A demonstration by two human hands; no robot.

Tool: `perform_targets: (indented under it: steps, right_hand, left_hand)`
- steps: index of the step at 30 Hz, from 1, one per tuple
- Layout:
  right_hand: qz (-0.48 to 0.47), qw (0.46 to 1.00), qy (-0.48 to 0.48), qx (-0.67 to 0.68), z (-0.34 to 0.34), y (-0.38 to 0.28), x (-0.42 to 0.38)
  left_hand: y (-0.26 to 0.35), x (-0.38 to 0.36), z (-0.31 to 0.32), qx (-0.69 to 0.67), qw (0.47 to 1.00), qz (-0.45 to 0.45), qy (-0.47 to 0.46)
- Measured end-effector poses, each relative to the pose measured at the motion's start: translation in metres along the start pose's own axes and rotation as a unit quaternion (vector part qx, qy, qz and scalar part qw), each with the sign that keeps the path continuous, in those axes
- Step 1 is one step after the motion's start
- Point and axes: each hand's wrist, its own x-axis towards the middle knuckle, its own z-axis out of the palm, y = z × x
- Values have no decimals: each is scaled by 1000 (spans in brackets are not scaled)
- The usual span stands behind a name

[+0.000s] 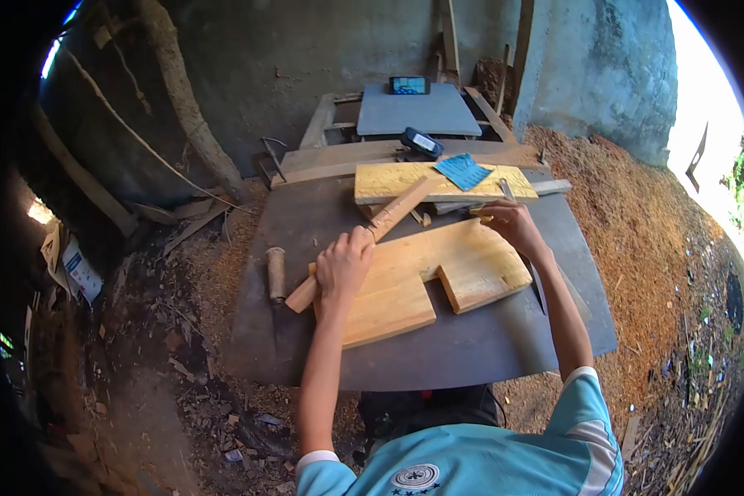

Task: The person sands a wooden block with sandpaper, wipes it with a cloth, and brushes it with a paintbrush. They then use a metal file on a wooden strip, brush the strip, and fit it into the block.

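My left hand point(345, 263) is closed around a narrow wooden strip point(401, 208), which slants over the left part of a notched wooden board point(388, 306). The board lies flat on the dark table, its notch facing me. At the board's upper right corner, my right hand point(507, 223) pinches a small yellowish piece point(477, 212), too small to name. Behind both hands lies a yellow-topped plank point(380, 183) with a blue-green sheet point(463, 171) on it. A wooden-handled tool point(276, 273) rests left of my left hand.
A black device point(422, 143) lies behind the plank. Farther back, a phone point(409, 85) stands on a grey panel point(422, 116). Metal tools lie near my right forearm. Wood shavings point(603, 215) cover the ground at right; branches lean at left.
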Motion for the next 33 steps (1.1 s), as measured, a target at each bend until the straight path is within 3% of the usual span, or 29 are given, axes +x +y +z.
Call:
perform_targets:
  steps: [4,7,8,9,12,13,15,16,17,19,20,21,23,24,25,27,30,33]
  right_hand:
    - [13,992,92,90,-6,-49,41]
    - [55,970,72,224,14,-61,45]
    - [86,970,14,227,22,-67,43]
    - [94,963,17,253,37,-63,37]
    - [8,973,-142,183,56,-62,30]
    - [51,965,-158,205,62,-68,29]
    - [82,963,-142,212,59,-75,40]
    - [42,953,-59,295,66,-75,51]
    - [96,923,51,369,74,-77,59]
    - [142,922,121,339,84,-84,76]
    - [115,965,42,232,89,-80,78]
    - [53,974,-19,219,105,-71,75]
    - [67,950,-149,266,108,-93,70]
    - [19,967,-94,237,111,-94,70]
    - [21,964,-5,266,115,-97,71]
    - [26,982,66,176,118,-101,73]
    - [3,972,-77,222,114,-105,77]
    - [65,965,90,237,124,-101,88]
  left_hand:
    - [-5,3,-2,-30,999,-7,12]
    - [-7,6,-3,-49,999,-22,0]
    - [-7,7,-5,-52,998,-31,-15]
    - [-8,7,-6,-55,997,-40,-27]
    - [-13,6,3,-53,998,-26,-7]
    - [-14,5,4,-48,999,-25,-6]
    - [-14,6,6,-36,999,-24,-1]
    - [-14,4,6,-32,999,-18,4]
    - [-17,3,7,-32,999,-14,5]
    - [-19,3,10,-36,999,-4,4]
    - [-17,3,9,-38,999,-11,-17]
    - [-16,3,7,-39,998,-17,-36]
    - [-16,6,5,-34,998,-16,-51]
    - [-17,4,7,-27,998,-8,-49]
    - [-18,3,6,-19,999,0,-49]
    - [-18,3,5,-20,999,-1,-50]
    - [-17,7,6,-10,998,-9,-62]
    - [-17,4,5,2,998,2,-58]
